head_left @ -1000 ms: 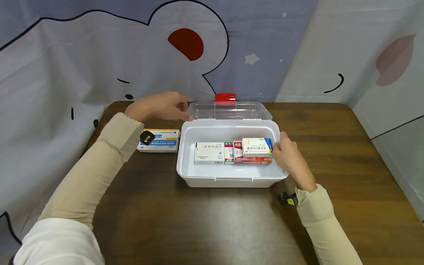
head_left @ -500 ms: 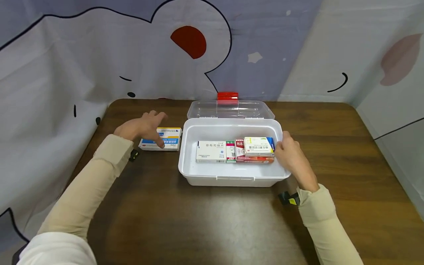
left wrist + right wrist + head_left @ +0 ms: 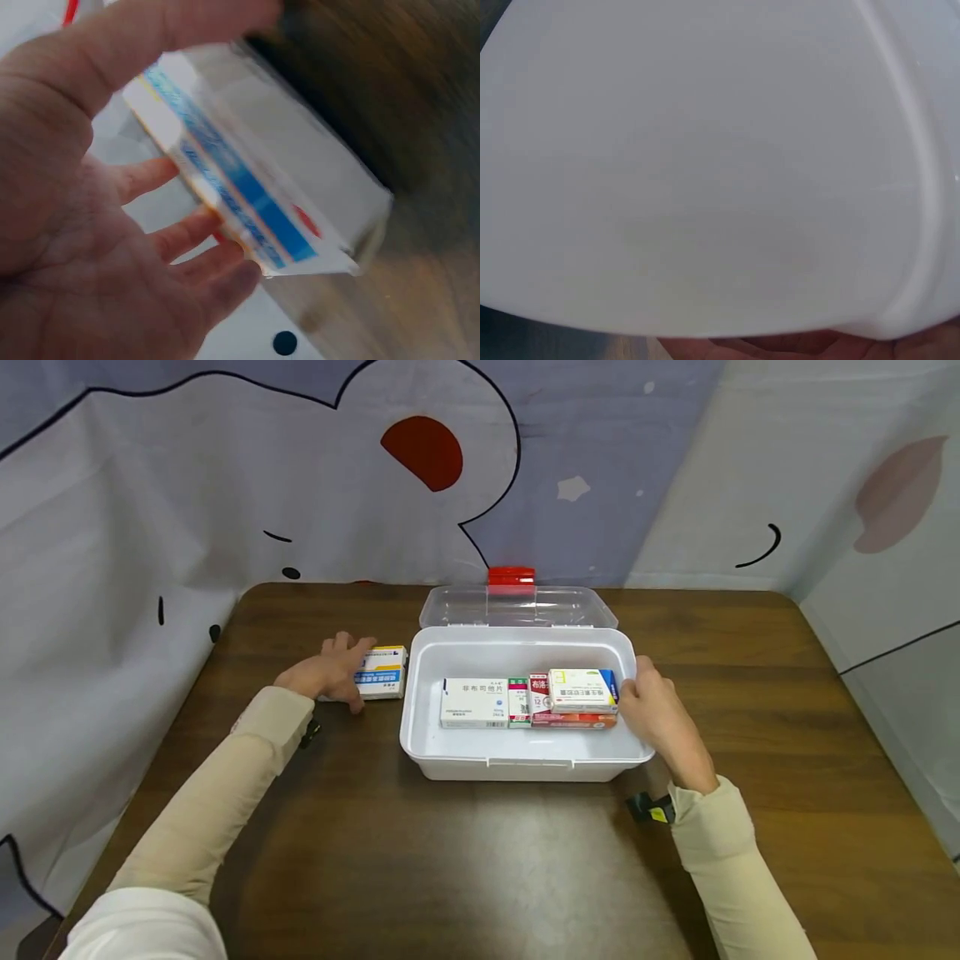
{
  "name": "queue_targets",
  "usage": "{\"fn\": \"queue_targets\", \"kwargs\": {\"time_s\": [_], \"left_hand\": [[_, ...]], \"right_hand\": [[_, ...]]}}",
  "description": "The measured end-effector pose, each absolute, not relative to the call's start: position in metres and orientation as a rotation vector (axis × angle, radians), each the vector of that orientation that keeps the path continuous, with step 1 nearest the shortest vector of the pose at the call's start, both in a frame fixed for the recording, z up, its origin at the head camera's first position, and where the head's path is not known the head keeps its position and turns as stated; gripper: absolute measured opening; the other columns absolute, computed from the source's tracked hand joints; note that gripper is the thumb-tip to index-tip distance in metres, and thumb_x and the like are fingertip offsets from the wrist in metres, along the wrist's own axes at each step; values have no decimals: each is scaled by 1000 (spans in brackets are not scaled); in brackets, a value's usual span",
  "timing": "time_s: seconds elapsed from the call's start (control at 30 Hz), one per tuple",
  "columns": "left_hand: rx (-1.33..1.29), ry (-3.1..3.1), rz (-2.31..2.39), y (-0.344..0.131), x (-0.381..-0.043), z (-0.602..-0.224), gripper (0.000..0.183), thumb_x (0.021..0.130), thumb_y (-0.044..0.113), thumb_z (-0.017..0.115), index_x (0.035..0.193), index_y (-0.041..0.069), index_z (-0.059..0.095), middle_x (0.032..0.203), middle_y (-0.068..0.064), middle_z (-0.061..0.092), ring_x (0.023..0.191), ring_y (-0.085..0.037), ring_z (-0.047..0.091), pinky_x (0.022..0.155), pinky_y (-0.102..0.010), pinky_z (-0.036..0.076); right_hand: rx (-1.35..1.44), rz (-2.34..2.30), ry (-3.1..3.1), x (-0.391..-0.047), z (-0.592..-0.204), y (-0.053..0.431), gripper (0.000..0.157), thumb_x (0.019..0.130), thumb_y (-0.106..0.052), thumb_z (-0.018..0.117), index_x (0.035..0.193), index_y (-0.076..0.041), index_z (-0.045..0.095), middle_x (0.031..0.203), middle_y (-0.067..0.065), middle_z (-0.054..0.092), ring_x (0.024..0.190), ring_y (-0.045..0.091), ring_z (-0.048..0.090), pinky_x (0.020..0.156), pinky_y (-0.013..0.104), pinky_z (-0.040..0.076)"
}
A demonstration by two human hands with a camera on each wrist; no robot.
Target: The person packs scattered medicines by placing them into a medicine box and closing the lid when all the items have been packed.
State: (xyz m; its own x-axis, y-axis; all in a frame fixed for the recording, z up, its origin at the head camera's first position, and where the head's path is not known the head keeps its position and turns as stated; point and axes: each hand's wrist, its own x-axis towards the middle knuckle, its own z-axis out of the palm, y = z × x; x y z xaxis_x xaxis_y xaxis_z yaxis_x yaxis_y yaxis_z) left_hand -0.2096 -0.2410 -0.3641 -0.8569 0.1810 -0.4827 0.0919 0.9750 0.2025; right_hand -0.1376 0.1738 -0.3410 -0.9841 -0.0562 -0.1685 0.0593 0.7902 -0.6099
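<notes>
My left hand (image 3: pixel 322 675) is over a white, blue and yellow medicine box (image 3: pixel 384 675) on the table, left of the white storage box (image 3: pixel 450 768). In the left wrist view, the fingers (image 3: pixel 184 236) are spread along one long edge of the medicine box (image 3: pixel 247 172). The thumb is held out on the opposite side. My right hand (image 3: pixel 663 718) grips the storage box's right rim; the right wrist view is filled by the white wall (image 3: pixel 705 165), with part of the hand (image 3: pixel 780 348) below it.
Inside the storage box lie a white medicine box (image 3: pixel 474 702), a green-and-pink one (image 3: pixel 519 703), a red one (image 3: pixel 538 693) and a white-and-blue one (image 3: pixel 581 690) on top. The clear lid (image 3: pixel 566 607) with a red latch (image 3: pixel 512 576) is folded back towards the curtain (image 3: pixel 600 468).
My left hand has come down and left from the lid's left corner to the medicine box on the table. The right hand stays at the storage box's rim.
</notes>
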Motion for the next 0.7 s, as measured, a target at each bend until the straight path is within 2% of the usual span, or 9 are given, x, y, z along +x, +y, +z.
{"fn": "queue_targets", "kwargs": {"time_s": [0.17, 0.3, 0.53, 0.7], "left_hand": [[193, 2647, 212, -245, -215, -369, 95, 64, 10, 78, 141, 13, 22, 133, -24, 18, 117, -40, 23, 96, -58, 29], [192, 2654, 176, -247, -217, -369, 94, 60, 14, 81, 137, 14, 28, 131, -24, 23, 115, -41, 27, 94, -60, 30], [163, 2645, 185, -247, -216, -371, 93, 56, 14, 82, 133, 14, 29, 132, -26, 20, 114, -43, 24, 91, -61, 32], [188, 2655, 122, -244, -217, -372, 94, 56, 17, 81, 133, 14, 28, 128, -26, 28, 111, -42, 28, 95, -60, 28]], "right_hand": [[7, -967, 2802, -137, -340, 174, 46, 96, -12, 30, 134, 13, 22, 123, 35, 43, 99, 39, 51, 81, 55, 45], [9, -974, 2786, -137, -341, 173, 46, 97, -13, 30, 134, 11, 21, 123, 34, 43, 99, 39, 51, 82, 56, 45], [9, -970, 2781, -136, -341, 172, 46, 97, -13, 29, 134, 12, 21, 124, 34, 43, 100, 39, 51, 82, 56, 45], [11, -966, 2785, -136, -340, 172, 46, 97, -13, 29, 134, 12, 21, 124, 34, 43, 100, 40, 52, 81, 56, 45]]}}
